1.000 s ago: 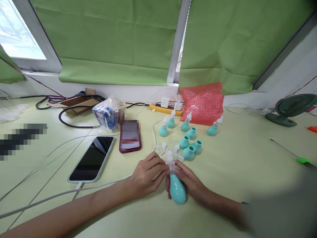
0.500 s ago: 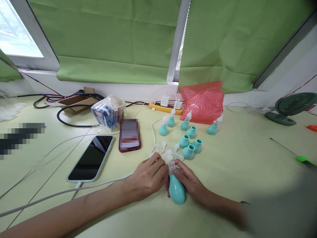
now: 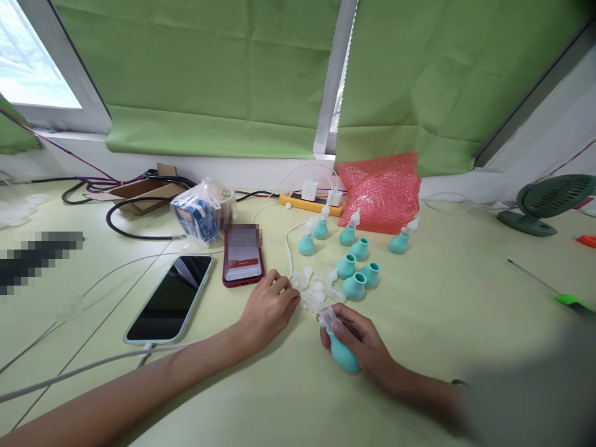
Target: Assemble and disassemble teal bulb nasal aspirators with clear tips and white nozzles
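My right hand (image 3: 365,341) is wrapped round a teal squeeze bulb (image 3: 343,356), tilted with its neck away from me. A clear plastic tube section (image 3: 327,316) sits in the bulb's mouth. My left hand (image 3: 270,310) rests at the near left of a small pile of clear plastic parts (image 3: 336,293), its fingers curled together. The fingertips touch the pile's edge by a clear tube (image 3: 309,302); whether they grip a part is hidden. Open teal bulbs (image 3: 355,287) stand just behind the pile. Farther back are several teal bulbs with white nozzle tips (image 3: 306,242).
A red-cased phone (image 3: 243,256) and a larger phone (image 3: 170,299) on a cable lie to the left. Behind are a bagged blue box (image 3: 201,214), an orange power strip (image 3: 298,201) and red bubble wrap (image 3: 379,195). A green fan (image 3: 554,202) and a green-handled tool (image 3: 568,300) are right.
My left hand has moved away from the bulb's tube, left and forward to the clear parts. My right hand has kept the bulb, now tilted more and shifted slightly right.
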Available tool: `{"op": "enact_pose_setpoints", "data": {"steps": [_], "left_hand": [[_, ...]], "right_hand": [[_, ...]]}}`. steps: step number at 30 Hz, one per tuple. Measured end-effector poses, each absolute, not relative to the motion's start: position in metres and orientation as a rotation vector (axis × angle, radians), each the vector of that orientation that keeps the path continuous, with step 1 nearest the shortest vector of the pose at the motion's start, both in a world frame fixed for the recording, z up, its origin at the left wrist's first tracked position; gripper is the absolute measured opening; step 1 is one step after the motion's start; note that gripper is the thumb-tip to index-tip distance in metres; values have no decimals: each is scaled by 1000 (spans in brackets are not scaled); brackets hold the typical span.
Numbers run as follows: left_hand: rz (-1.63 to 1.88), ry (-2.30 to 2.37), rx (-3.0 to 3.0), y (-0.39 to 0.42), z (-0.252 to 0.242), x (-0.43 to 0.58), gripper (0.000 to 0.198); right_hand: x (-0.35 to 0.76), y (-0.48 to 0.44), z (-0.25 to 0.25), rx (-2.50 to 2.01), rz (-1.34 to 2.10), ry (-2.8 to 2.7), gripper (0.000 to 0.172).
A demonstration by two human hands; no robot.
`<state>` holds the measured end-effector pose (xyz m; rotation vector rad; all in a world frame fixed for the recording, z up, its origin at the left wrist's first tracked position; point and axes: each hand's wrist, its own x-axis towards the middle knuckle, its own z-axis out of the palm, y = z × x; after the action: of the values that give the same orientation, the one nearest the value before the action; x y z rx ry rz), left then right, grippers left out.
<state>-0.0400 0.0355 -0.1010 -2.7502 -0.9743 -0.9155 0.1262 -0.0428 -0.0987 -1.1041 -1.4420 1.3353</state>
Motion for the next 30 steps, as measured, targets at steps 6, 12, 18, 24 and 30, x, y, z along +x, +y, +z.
{"op": "enact_pose_setpoints", "data": {"steps": [6, 12, 18, 24, 30], "left_hand": [[-1015, -969, -2830, 27, -92, -41, 23], [-927, -707, -3069, 0, -80, -40, 27], [-776, -918, -3417, -17, -85, -34, 32], [-816, -1007, -3790, -15, -79, -34, 35], [-1017, -1435, -4065, -13, -79, -29, 38]], "right_hand": [[128, -38, -102, -1293, 1187, -1548, 23], [124, -43, -98, -1266, 1073, -1799, 22], [126, -50, -89, -980, 873, -2147, 22], [127, -50, -86, -830, 749, -2255, 29], [127, -47, -86, -814, 620, -2266, 39]]}}
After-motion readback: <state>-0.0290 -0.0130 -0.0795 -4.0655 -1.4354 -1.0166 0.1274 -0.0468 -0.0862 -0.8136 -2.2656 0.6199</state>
